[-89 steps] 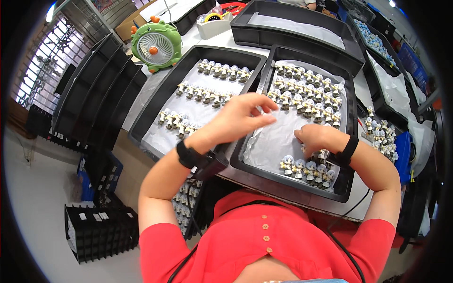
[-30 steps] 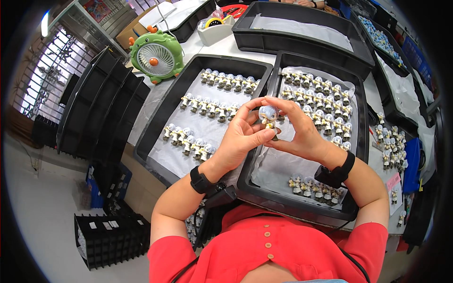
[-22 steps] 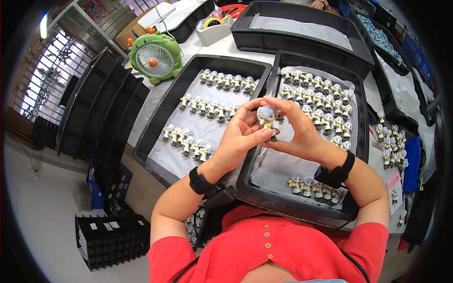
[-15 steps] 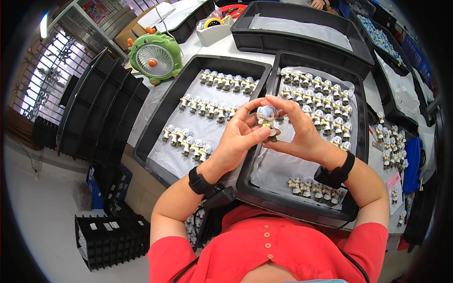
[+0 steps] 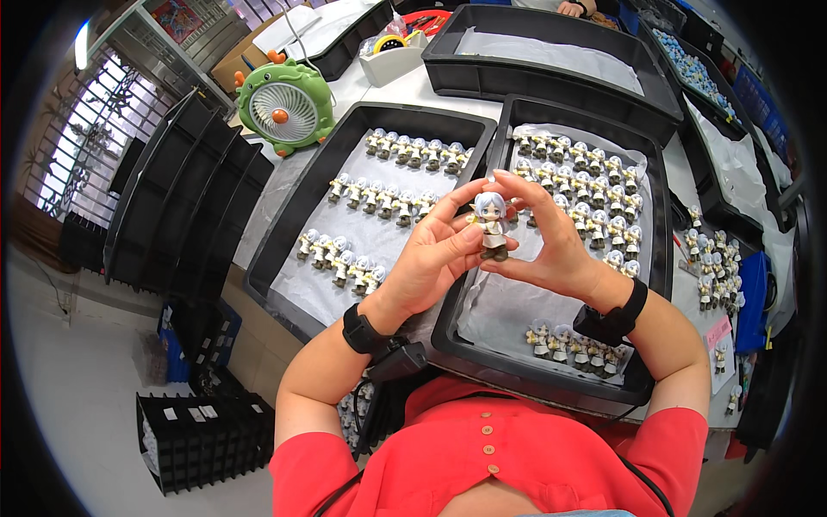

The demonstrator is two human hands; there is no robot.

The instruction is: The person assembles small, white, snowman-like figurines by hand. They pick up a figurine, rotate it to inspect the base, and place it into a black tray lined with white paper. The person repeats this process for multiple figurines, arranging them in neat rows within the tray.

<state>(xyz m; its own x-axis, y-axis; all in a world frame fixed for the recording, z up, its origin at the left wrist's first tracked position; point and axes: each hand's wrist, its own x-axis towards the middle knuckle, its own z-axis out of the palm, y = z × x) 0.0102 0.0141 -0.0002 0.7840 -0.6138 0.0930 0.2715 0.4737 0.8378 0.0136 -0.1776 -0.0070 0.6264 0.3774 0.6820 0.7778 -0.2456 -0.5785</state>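
Note:
A small figurine (image 5: 492,226) with pale hair, a white outfit and dark boots stands upright between my two hands, facing me. My left hand (image 5: 439,250) grips its side, the thumb near its arm. My right hand (image 5: 544,233) curves round the other side, one fingertip at the head and the thumb near the feet. Below my hands lie two black trays lined with white paper, a left tray (image 5: 297,312) and a right tray (image 5: 663,258). Rows of similar figurines (image 5: 401,207) fill part of the left one; more figurines (image 5: 594,189) lie in the right one.
Beyond the trays are a green fan (image 5: 284,108) and another paper-lined black tray (image 5: 551,73). Loose figurines (image 5: 713,267) cluster on the table at right, beside a blue object (image 5: 755,297). Black trays (image 5: 181,198) stand stacked at left. A co-worker's hand (image 5: 570,9) shows at the top.
The figurine has been turned between my fingers, so its front now faces me and its legs show more. My hands stay in nearly the same place.

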